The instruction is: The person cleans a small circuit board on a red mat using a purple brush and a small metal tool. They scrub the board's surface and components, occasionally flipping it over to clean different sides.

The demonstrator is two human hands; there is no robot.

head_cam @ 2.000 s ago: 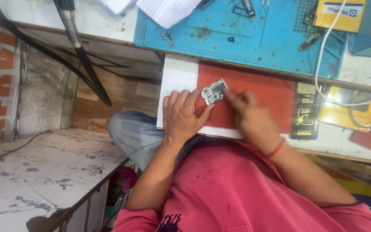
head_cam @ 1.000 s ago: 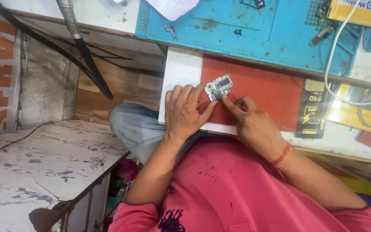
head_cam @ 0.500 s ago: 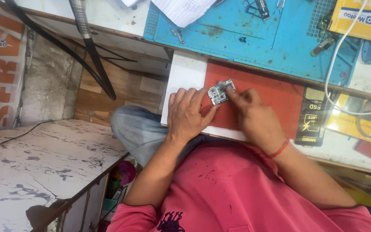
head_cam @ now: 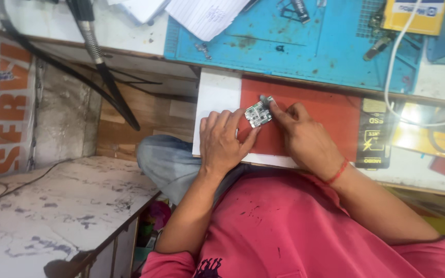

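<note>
Head view, one entry.

Item 1: small circuit board, silver-grey, on the red mat, near the mat's left edge and closer to its far edge than to the person. Against the earlier frames it has kept to much the same patch of mat, turning only slightly; the work on it is still at the fine-handling stage.

Item 2: left hand, lying flat over the mat's near-left corner and the white board beneath, fingers spread, fingertips pinning the circuit board's near side. Not closed round anything.

Item 3: right hand, fingers curled, forefinger and thumb pinched at the circuit board's far corner on a small grey piece; whether a tool or a part, cannot tell. It has stayed at that corner since half a second ago.

Item 4: blue work mat along the bench's far edge, with lined paper at its far-left corner.

Item 5: black gauge card at the red mat's right edge.
</note>
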